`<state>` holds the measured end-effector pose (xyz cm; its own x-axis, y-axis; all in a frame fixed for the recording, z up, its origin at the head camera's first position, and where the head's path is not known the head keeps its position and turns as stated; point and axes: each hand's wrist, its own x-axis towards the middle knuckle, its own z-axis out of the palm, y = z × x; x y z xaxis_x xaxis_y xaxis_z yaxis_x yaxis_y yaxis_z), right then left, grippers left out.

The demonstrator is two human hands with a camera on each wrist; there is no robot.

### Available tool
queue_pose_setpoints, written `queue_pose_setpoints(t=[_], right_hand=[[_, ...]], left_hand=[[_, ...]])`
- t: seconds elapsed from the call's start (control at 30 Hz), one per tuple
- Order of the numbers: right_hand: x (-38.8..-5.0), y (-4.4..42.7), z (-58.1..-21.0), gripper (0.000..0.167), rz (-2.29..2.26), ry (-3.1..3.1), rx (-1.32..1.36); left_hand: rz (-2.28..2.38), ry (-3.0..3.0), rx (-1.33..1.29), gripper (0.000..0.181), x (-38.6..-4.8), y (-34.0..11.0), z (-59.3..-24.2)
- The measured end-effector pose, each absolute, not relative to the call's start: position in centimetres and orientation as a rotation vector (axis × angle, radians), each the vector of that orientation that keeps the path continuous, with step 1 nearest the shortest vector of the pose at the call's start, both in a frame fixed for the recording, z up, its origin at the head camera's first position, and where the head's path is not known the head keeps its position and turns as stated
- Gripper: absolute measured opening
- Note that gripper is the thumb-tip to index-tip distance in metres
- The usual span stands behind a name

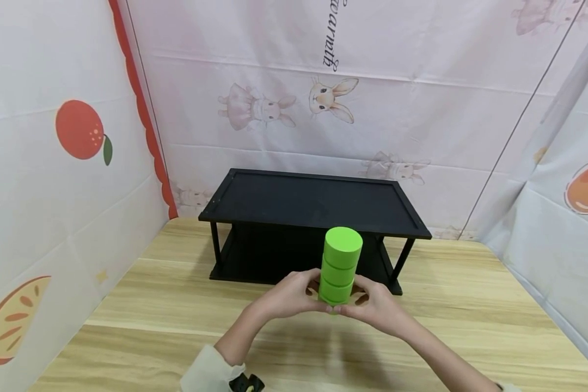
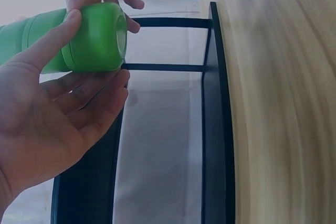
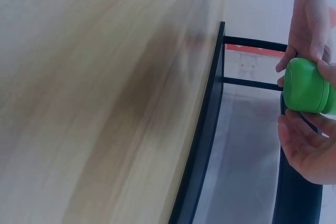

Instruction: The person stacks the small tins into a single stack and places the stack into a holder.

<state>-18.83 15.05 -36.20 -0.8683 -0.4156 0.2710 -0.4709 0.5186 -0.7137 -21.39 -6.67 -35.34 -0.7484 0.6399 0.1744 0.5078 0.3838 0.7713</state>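
Note:
A bright green cylinder (image 1: pixel 340 264), ringed by grooves so that it looks like stacked round sections, is held upright above the table in the head view. My left hand (image 1: pixel 294 294) grips its lower part from the left, thumb across the near side. From the right, my right hand (image 1: pixel 378 306) grips the same low part, and the two thumb tips nearly meet. In the left wrist view the rounded bottom of the green cylinder (image 2: pixel 97 38) shows between both hands. The right wrist view shows that bottom end too, with fingers around it.
Just beyond the hands stands a black two-tier shelf (image 1: pixel 304 198) on the wooden table (image 1: pixel 176 305). Its upper board has a raised rim, and thin posts join it to the lower board. Printed cloth (image 1: pixel 274 49) hangs behind and at both sides.

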Motion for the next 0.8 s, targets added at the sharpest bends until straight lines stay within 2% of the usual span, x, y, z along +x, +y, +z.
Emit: queue_pose_setpoints(t=[0.8], right_hand=[[-19.5, 14.5, -35.2, 0.043, 1.279, -2.669, 0.794]], left_hand=[[1.200, 2.539, 1.047, 0.050, -22.1, -7.4, -34.3]])
